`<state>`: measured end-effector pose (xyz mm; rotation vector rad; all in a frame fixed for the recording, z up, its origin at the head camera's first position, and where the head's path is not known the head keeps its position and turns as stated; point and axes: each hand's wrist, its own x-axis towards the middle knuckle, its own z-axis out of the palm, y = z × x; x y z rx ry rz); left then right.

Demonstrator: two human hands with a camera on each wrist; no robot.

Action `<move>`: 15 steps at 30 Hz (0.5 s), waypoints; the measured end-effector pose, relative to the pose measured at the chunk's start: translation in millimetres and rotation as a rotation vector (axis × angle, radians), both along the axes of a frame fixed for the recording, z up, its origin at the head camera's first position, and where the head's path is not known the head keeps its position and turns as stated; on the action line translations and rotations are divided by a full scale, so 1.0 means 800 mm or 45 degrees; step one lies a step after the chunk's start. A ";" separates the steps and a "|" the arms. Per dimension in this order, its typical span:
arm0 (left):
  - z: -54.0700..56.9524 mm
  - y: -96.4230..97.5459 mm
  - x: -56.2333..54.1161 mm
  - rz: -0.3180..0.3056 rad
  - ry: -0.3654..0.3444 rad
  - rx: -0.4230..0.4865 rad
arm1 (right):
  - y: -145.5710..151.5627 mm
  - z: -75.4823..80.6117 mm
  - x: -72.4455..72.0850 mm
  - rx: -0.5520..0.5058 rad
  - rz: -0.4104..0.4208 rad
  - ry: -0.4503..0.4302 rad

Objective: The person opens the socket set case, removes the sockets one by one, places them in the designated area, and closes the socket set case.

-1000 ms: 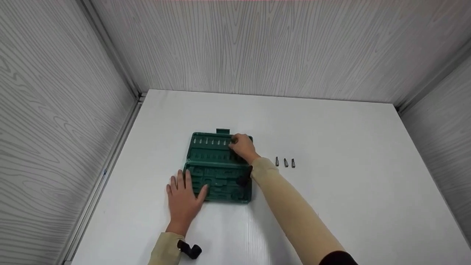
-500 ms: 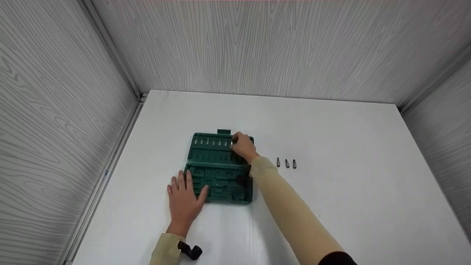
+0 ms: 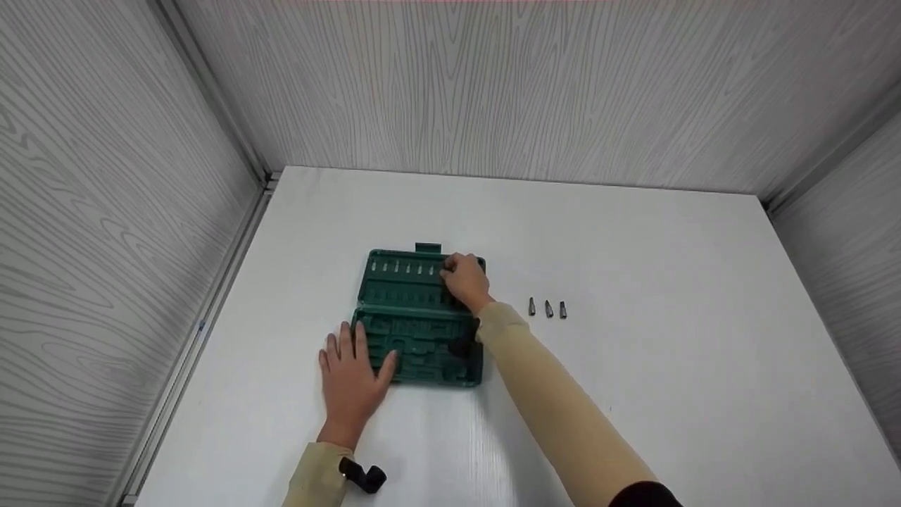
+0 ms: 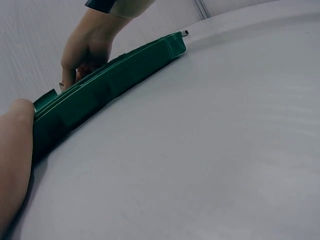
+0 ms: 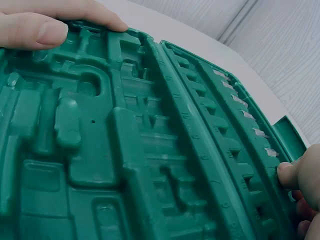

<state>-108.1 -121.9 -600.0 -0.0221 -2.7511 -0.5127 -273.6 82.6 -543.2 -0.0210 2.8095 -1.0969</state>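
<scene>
A green plastic bit case lies unfolded on the white table. My left hand rests with spread fingers on its near left corner, thumb over the front edge. At the far right of the slotted half, my right hand pinches a small screwdriver bit, mostly hidden by the fingers, at the slot row. In the right wrist view, the thumb presses just past several pale pieces seated along that row. Three dark metal bits lie side by side on the table right of the case.
Moulded recesses fill the near half of the case. Its latch tab sticks out at the far edge. Grey wood-grain panels stand behind and at both sides of the table.
The right hand stays at the same slot, with its fingers shifting slightly. The left hand keeps its place on the case. The whole head view has shifted a little.
</scene>
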 end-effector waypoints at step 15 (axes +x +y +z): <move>0.000 0.003 -0.005 -0.018 0.006 -0.004 | 0.017 -0.008 0.001 -0.355 -0.045 0.183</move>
